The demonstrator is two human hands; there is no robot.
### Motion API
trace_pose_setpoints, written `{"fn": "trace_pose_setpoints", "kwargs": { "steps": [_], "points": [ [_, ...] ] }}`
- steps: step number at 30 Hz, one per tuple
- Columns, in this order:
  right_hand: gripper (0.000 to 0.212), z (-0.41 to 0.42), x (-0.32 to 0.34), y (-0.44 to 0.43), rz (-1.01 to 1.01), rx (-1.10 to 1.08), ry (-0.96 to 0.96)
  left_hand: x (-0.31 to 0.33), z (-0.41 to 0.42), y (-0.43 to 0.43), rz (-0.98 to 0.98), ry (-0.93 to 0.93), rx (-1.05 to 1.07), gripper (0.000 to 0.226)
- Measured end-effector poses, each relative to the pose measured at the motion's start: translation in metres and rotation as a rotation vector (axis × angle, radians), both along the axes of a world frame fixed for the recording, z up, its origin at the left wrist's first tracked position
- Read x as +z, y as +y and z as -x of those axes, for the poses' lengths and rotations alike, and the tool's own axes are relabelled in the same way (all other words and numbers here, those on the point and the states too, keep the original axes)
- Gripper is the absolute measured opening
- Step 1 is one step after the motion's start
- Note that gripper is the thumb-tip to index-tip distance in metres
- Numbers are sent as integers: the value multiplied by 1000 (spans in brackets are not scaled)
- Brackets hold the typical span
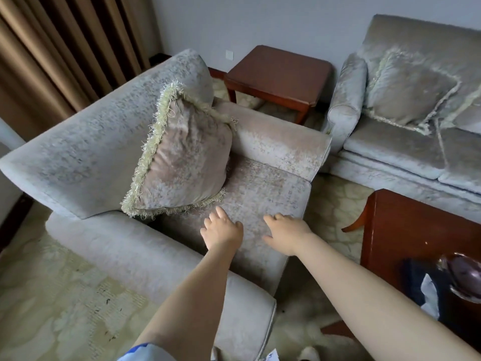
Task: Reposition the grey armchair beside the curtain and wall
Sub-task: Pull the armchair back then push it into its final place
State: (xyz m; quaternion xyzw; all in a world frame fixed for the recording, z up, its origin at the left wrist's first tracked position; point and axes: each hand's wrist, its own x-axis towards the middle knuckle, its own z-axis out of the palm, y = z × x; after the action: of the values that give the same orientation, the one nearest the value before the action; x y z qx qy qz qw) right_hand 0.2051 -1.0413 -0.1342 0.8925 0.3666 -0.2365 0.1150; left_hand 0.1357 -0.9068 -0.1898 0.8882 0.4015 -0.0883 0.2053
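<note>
The grey armchair (86,152) fills the middle of the view, its back towards the brown curtain (59,48) and the pale wall (260,19). A fringed cushion (184,157) leans in the corner of its seat. My left hand (221,231) reaches over the front of the seat cushion just below the fringed cushion, fingers loosely spread. My right hand (285,231) hovers beside it over the seat, fingers relaxed. Neither hand holds anything; whether they touch the fabric is unclear.
A wooden side table (278,74) stands behind the armchair's right arm. A grey sofa (390,152) with its own cushion sits to the right. A dark wooden table (406,230) with a glass dish is at the lower right. Patterned carpet covers the floor.
</note>
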Motion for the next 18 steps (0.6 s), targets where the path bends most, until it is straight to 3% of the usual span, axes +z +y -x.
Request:
{"fn": "trace_pose_setpoints", "kwargs": {
  "steps": [8,18],
  "points": [
    [49,-92,30,-67,-153,99,-199,21,-89,-117,-12,-154,9,66],
    [44,-140,20,-11,-213,200,-97,22,-87,-50,-127,-73,267,53]
  ]
}}
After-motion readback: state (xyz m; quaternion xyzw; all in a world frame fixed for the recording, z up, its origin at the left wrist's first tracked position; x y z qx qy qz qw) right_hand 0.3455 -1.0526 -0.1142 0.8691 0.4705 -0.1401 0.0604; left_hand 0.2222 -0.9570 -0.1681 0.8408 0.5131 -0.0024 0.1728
